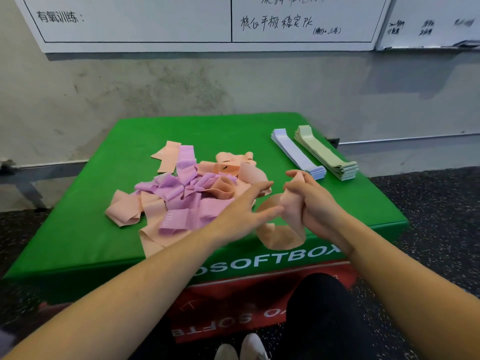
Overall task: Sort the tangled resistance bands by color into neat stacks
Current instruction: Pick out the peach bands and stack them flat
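Pinching peach band [281, 231], right hand [313, 203] curls fingers round it just right of tangled pile [192, 193] on green box [104, 229]. Left hand [242, 213], fingers straight and spread, reaches beside pile. Blue stack [298, 154], green stack [326, 154] lie right of pile.

Beyond my grip I see a stained concrete wall [181, 87] with a whiteboard [197, 24] bearing handwriting. Below my grip, a red soft box [259, 289], speckled dark flooring [428, 203], and white shoes [241, 349].
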`<act>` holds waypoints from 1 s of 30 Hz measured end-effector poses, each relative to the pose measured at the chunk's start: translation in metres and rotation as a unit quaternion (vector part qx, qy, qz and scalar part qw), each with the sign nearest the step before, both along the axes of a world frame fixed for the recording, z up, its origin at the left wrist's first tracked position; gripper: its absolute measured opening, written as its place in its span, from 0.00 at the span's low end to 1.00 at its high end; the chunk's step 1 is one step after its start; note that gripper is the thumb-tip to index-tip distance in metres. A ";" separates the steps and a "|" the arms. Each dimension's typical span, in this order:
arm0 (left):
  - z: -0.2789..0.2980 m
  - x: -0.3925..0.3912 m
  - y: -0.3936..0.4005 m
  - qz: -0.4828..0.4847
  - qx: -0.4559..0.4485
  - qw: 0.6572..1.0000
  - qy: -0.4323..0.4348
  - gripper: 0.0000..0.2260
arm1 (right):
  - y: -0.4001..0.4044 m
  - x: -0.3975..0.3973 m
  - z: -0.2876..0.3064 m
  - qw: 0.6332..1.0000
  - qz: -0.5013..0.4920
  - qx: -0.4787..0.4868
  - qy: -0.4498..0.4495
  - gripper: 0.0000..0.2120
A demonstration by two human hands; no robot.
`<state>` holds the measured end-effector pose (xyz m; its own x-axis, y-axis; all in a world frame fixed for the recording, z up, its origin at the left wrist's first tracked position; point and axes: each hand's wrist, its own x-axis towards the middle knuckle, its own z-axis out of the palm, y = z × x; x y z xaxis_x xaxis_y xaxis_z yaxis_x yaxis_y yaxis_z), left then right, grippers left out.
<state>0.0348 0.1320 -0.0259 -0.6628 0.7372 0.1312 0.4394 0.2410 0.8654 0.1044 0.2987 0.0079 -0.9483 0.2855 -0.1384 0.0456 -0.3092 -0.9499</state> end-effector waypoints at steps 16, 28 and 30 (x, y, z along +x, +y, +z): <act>0.055 0.073 -0.033 0.052 0.087 0.992 -0.079 0.03 | -0.010 0.084 0.053 0.972 0.113 0.203 0.022 0.11; 0.093 0.096 -0.051 0.121 0.143 0.979 -0.082 0.04 | -0.018 0.119 0.051 0.970 0.086 0.213 0.084 0.20; 0.096 0.099 -0.052 0.117 0.141 0.979 -0.085 0.05 | -0.019 0.123 0.052 0.957 0.077 0.261 0.101 0.21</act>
<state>0.1339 0.0795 0.0702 -0.8392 0.5133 0.1798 0.2437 0.0593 0.9680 0.2275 0.2794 0.0597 -0.9772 0.1208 0.1749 -0.1477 0.2058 -0.9674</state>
